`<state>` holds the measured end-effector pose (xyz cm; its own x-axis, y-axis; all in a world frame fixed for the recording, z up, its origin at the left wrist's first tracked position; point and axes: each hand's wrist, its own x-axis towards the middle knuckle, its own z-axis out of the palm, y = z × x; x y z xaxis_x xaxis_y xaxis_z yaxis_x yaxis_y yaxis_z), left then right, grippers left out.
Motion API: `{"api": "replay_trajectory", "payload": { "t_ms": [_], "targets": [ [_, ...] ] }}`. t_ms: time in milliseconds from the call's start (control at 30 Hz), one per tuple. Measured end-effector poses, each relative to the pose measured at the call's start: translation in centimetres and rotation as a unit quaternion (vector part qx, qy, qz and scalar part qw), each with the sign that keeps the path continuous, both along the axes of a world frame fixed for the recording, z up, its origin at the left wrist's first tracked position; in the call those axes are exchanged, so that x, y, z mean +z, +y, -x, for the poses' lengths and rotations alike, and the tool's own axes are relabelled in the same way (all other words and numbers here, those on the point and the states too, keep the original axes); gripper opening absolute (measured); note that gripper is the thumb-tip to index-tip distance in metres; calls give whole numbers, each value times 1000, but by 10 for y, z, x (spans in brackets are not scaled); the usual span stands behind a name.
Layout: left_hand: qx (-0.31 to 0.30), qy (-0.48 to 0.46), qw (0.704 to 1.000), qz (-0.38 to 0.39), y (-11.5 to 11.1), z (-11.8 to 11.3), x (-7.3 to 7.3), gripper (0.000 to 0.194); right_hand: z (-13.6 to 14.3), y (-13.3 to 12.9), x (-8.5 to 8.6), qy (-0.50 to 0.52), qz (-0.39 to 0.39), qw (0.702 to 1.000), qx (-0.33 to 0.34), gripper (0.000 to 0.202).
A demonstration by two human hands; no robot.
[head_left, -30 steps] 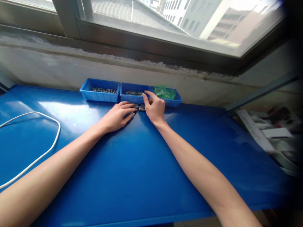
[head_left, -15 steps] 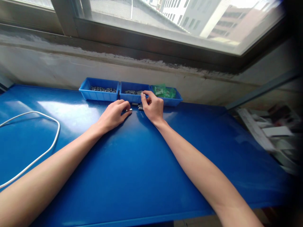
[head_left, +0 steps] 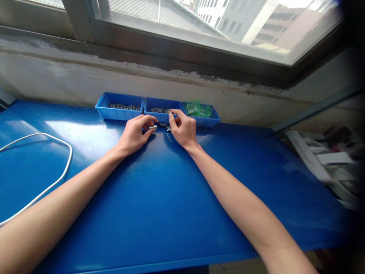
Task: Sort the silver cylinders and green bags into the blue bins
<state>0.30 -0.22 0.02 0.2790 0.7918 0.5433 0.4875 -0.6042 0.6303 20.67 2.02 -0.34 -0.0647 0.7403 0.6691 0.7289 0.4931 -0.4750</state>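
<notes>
In front of the blue bins, my left hand (head_left: 135,133) is closed with a small silver metal piece (head_left: 153,127) between its thumb and fingers. Its index finger is raised above the piece. My right hand (head_left: 184,130) is at the front edge of the middle blue bin (head_left: 162,103), with thumb and index finger pinched together. Whatever is between those fingertips is too small to make out. More short grey metal pieces (head_left: 169,129) lie on the blue table between the two hands, partly hidden by the right one.
The left bin (head_left: 119,114) contains many small metal parts (head_left: 125,107). Green plastic packets (head_left: 196,109) fill the right bin (head_left: 209,121). A white cable (head_left: 70,156) curves over the table's (head_left: 159,213) left side. Behind the bins are a wall and a window.
My left hand has shifted slightly up and to the left with the metal piece, and its index finger has lifted away from the thumb. My right hand has hardly moved.
</notes>
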Motion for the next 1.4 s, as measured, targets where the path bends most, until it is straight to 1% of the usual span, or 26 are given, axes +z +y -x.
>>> {"api": "replay_trajectory", "payload": {
  "t_ms": [100, 233, 367, 467, 533, 700, 867, 1033, 1100, 1167, 1300, 1400],
  "targets": [
    [-5, -56, 998, 18, 2, 0, -1, 23, 0, 0, -1, -14, 7, 1000, 23, 26],
    [6, -134, 988, 72, 2, -1, -1, 28, 0, -1, -1, -25, 8, 998, 54, 24],
    [20, -170, 979, 111, 2, 0, 0, 35, 0, -6, 1, -51, 17, 993, 101, 28],
    [15, -183, 976, 121, 2, 1, 1, 40, 0, -10, 2, -82, 20, 987, 140, 32],
    [7, -186, 974, 126, 2, 1, 1, 42, 1, -11, 1, -100, 16, 983, 152, 31],
    [-3, -176, 976, 130, 3, 1, -1, 42, 0, -9, -2, -130, 3, 977, 168, 26],
    [-8, -178, 975, 135, 4, 0, -2, 43, -1, -8, -5, -149, -30, 972, 181, 29],
    [-15, -170, 976, 137, 2, 0, 0, 42, 0, -8, -5, -167, -33, 968, 185, 30],
    [-14, -170, 976, 132, 2, -1, 0, 42, 0, -7, -5, -150, -28, 970, 187, 29],
    [-9, -170, 977, 125, 2, -1, 1, 43, 0, -6, -5, -112, -21, 977, 181, 27],
    [6, -145, 983, 114, 3, -1, 0, 44, 0, -2, -4, -9, -13, 991, 135, 28],
    [14, -120, 986, 112, 3, -2, -1, 41, -1, -1, -1, 53, 1, 993, 108, 32]
  ]
}}
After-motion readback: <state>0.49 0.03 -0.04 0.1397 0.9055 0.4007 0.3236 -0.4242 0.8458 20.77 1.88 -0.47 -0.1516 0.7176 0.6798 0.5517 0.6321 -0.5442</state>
